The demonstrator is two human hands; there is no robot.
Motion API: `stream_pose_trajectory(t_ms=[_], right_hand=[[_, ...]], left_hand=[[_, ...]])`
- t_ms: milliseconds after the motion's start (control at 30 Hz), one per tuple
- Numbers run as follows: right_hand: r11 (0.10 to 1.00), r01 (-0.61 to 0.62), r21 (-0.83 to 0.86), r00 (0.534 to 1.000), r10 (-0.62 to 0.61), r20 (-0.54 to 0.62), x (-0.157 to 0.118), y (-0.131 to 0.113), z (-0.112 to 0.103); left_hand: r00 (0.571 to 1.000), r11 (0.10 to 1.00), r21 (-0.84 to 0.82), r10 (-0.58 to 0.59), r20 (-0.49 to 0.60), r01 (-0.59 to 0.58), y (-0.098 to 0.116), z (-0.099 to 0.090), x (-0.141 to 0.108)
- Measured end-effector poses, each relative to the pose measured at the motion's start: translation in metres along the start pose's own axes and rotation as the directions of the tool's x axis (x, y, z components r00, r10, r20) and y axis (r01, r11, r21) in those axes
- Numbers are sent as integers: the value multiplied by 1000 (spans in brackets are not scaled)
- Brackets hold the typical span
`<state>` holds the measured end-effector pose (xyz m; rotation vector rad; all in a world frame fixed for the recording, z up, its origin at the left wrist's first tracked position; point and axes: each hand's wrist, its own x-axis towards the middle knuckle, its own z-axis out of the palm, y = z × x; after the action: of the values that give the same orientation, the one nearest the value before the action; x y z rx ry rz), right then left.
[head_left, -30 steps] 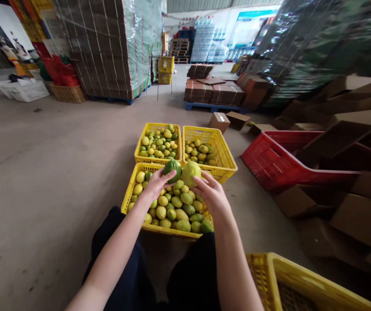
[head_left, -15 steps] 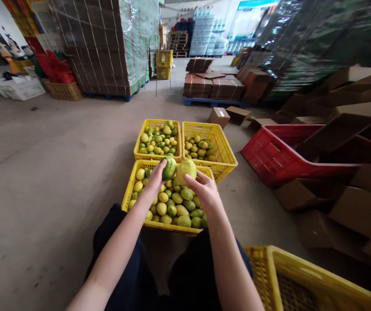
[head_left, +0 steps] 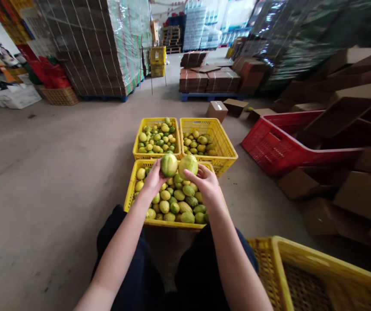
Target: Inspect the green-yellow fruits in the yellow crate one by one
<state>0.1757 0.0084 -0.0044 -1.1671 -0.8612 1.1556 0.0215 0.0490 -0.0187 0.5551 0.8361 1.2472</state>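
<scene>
My left hand [head_left: 154, 176] is closed around a round green-yellow citrus-like fruit [head_left: 169, 165] with a pale band on it. Beside it, a paler yellow-green fruit [head_left: 187, 166] is gripped by my right hand [head_left: 205, 179], its thumb on the near side. The two fruits are close together, just above the far part of a yellow crate [head_left: 172, 224]. That crate holds many similar fruits [head_left: 179, 207], some yellow, some green. My forearms and the held fruits hide parts of it.
Behind stand two more yellow crates, the left one [head_left: 136, 149] fuller than the right one [head_left: 226, 144]. Another yellow crate [head_left: 278, 268] is at my lower right. A red crate [head_left: 263, 147] and cardboard boxes [head_left: 360, 203] lie to the right. Wrapped stacks [head_left: 85, 47] stand behind.
The fruit in my left hand has turned, showing a paler, banded side instead of dark green. My right hand keeps its fruit at nearly the same place. The view has shifted slightly.
</scene>
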Motion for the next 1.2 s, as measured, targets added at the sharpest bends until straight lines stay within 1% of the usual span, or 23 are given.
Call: stream_pose_trajectory(t_ms=[67, 133, 200, 267, 367, 467, 533, 633, 733, 833, 967, 1033, 1133, 1200], right_hand=[[1000, -22, -10, 999, 21, -24, 1, 2, 0], [999, -37, -5, 999, 37, -17, 1, 3, 0], [1000, -23, -6, 1000, 23, 3, 2, 4, 1], [1000, -4, -7, 1000, 4, 3, 2, 4, 2], [999, -39, 24, 999, 39, 6, 2, 4, 3], [994, -91, 63, 996, 90, 22, 2, 4, 3], [993, -86, 85, 996, 85, 19, 2, 4, 3], [994, -52, 94, 999, 51, 7, 4, 5, 2], [995, -40, 89, 999, 42, -17, 7, 7, 0], [993, -66, 95, 998, 67, -1, 9, 8, -3], [990, -70, 121, 997, 67, 26, 9, 7, -5], [988, -67, 136, 998, 64, 26, 9, 6, -6], [987, -71, 147, 997, 67, 31, 9, 4, -7], [987, -76, 140, 997, 72, 36, 8, 3, -8]], left_hand=[[997, 997, 1, -82, -9, 82, 0, 0, 0], [995, 995, 34, -99, 26, 98, 1, 2, -2], [997, 995, 87, -58, 59, 53, 1, 3, -5], [997, 991, 137, -15, 70, 5, 1, 2, -8], [999, 975, 221, 14, 42, -23, 2, -1, -8], [999, 950, 310, 41, -19, -33, 2, -6, -5], [998, 943, 329, 59, -17, -50, 2, -8, -3], [999, 966, 254, 42, 29, -48, 2, -8, -4], [999, 994, 113, -12, 44, 7, 4, -4, -7], [997, 997, 15, -75, 33, 75, 10, 1, -10], [982, 981, -42, -188, 3, 188, 16, 2, -12], [983, 982, -39, -184, 6, 185, 16, 1, -11], [993, 993, -30, -118, -3, 118, 14, -2, -9], [994, 994, -28, -107, -22, 107, 12, -3, -8]])
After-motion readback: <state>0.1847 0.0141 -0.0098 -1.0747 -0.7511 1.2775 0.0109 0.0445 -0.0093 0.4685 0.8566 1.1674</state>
